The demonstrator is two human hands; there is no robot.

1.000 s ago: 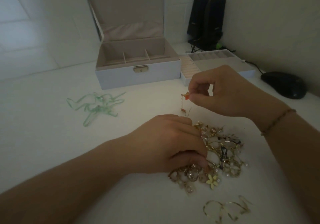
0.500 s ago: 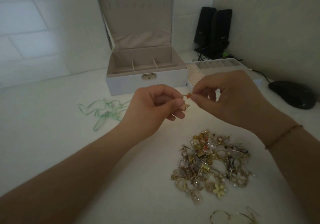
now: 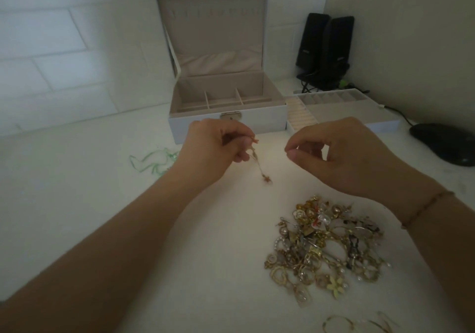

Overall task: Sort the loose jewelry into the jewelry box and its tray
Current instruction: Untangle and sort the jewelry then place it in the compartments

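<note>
Change: half a second ago both hands met on one small piece; now they are apart, and the piece hangs from the left hand (image 3: 213, 150) alone
Left hand: fingers curled, pinching a thin gold dangle earring with an orange tip (image 3: 259, 164); its lower end hangs just above the white tabletop (image 3: 77, 191)
Right hand: the right hand (image 3: 341, 155) has thumb and forefinger pressed together; whether they hold anything is too small to tell
Pile: the loose heap of gold and pearl jewelry (image 3: 326, 248) lies below the right wrist
Box: the white hinged jewelry box with beige lining (image 3: 226, 124) stands open behind the hands; its white compartmented tray (image 3: 334, 109) sits touching its right side
Writing: none legible; the black speakers (image 3: 323, 50) show only blurred marks
</note>
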